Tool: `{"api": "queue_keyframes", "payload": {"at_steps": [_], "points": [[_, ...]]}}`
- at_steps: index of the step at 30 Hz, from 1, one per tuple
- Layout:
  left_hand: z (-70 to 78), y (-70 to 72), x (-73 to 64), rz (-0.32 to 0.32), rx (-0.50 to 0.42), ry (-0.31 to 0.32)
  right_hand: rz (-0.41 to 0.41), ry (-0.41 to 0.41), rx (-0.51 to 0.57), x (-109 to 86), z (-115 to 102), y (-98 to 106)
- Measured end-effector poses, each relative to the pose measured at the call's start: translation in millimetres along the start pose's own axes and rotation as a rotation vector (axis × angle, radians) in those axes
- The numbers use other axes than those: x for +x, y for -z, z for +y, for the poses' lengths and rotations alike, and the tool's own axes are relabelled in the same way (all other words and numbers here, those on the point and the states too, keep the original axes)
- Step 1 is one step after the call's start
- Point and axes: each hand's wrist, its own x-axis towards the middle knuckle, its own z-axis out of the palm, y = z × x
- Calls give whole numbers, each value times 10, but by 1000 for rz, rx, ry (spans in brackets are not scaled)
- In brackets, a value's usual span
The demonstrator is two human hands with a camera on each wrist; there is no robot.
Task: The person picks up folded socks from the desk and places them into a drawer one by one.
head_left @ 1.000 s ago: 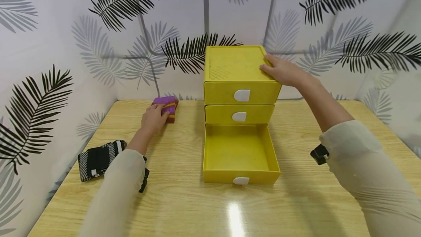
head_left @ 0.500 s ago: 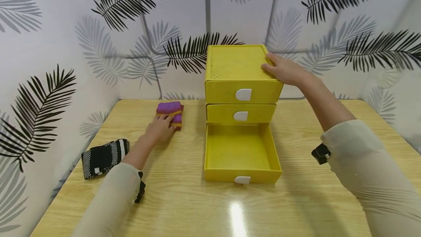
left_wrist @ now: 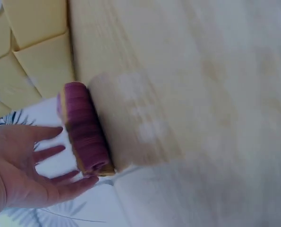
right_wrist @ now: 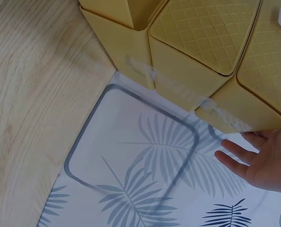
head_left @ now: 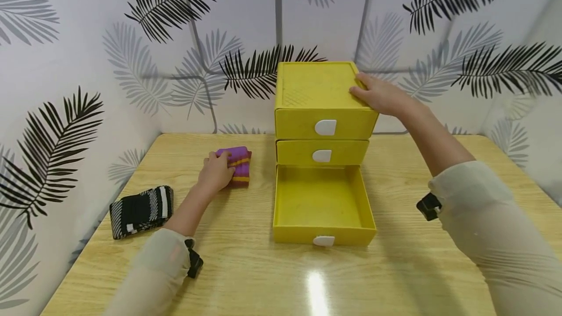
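A folded purple, maroon and yellow striped cloth [head_left: 239, 166] lies on the table left of the yellow drawer cabinet [head_left: 317, 84]. My left hand [head_left: 215, 172] touches its left edge. In the left wrist view, the cloth [left_wrist: 85, 127] shows a rolled edge, and the left hand [left_wrist: 29, 165] has its fingers spread, one tip right at the cloth's end. My right hand [head_left: 379, 95] rests on the cabinet's upper right edge, thumb on top. From the right wrist, that hand [right_wrist: 265, 161] shows straight fingers beside the cabinet wall.
The cabinet's bottom drawer [head_left: 325, 234] is pulled out with nothing in it; the two drawers above are closed. A folded black-and-white cloth [head_left: 141, 211] lies near the table's left edge. A leaf-patterned covering [head_left: 316, 23] hangs behind the wooden table [head_left: 246, 277].
The purple cloth has shifted right and nearer, with my left hand following it; its position against the fingers has changed. The right hand and the cabinet stay in place.
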Motion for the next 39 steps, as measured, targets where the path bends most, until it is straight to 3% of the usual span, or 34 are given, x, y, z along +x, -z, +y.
{"api": "queue_keyframes", "payload": {"at_steps": [4,7,10,12,14,16,17,18,20,23,27,31,39], "points": [[-59,11,75,-13,-116,75,9,8,-4,-5,1,-9],[-106,34,127,-69,-136,68,10,8,-1,-12,3,-10],[-228,-46,298,-115,-156,57,7,5,1,-18,3,-8],[-500,-285,632,-83,-155,27,9,5,2,-15,1,-7],[-865,-573,1057,-77,-193,-15,7,7,7,-18,3,-5],[-1100,-733,1303,-91,-289,-36,6,9,12,-19,6,-5],[-1098,-701,1301,-120,-357,-14,6,11,14,-20,10,-5],[-1010,-589,1177,-173,-452,12,6,12,15,-18,14,-6],[-750,-298,826,-285,-637,93,5,11,18,-22,17,-4],[-398,74,299,-369,-839,160,11,13,17,-17,11,-3],[-429,99,228,-395,-917,167,17,15,19,-11,-3,-3],[-439,103,173,-381,-955,174,16,13,26,0,-4,-4],[-413,154,68,-361,-976,125,14,11,29,1,14,0]]}}
